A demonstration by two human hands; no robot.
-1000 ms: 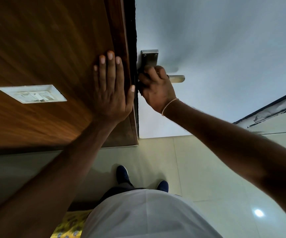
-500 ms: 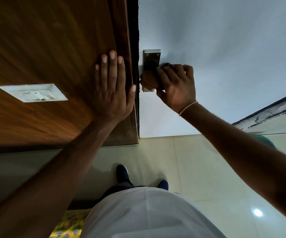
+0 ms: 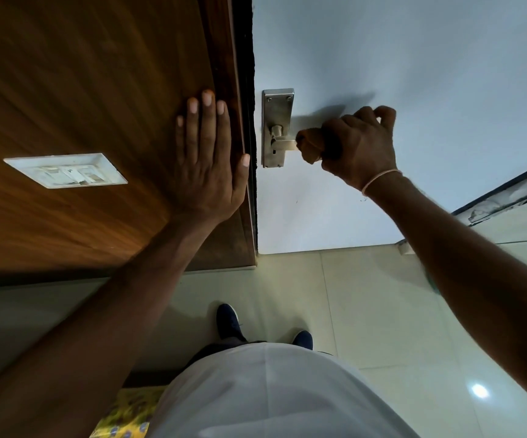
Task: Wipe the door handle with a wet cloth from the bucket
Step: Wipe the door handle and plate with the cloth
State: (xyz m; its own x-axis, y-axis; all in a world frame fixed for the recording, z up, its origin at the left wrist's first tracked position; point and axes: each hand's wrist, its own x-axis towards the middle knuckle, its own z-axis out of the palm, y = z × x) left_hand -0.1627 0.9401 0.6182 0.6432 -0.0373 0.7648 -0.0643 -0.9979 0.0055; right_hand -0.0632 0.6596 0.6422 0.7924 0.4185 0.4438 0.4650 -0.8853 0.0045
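Observation:
The metal door handle (image 3: 277,134) sits on a white door (image 3: 414,74): an upright backplate with a lever running right from it. My right hand (image 3: 360,147) is closed around a bunched brown cloth (image 3: 311,144), and the cloth is wrapped over the outer part of the lever. Only the lever's short stub by the backplate shows. My left hand (image 3: 210,153) lies flat, fingers spread, on the brown wooden panel (image 3: 81,90) beside the door's edge. No bucket is in sight.
A white switch plate (image 3: 66,170) is set in the wooden panel on the left. Below are pale floor tiles (image 3: 366,311), my two dark shoes (image 3: 229,320) and a yellow patterned mat (image 3: 129,412). A skirting edge (image 3: 508,197) runs at the right.
My right hand has slid the cloth rightward along the lever, away from the backplate, which now shows in full. My left hand has stayed flat on the wood.

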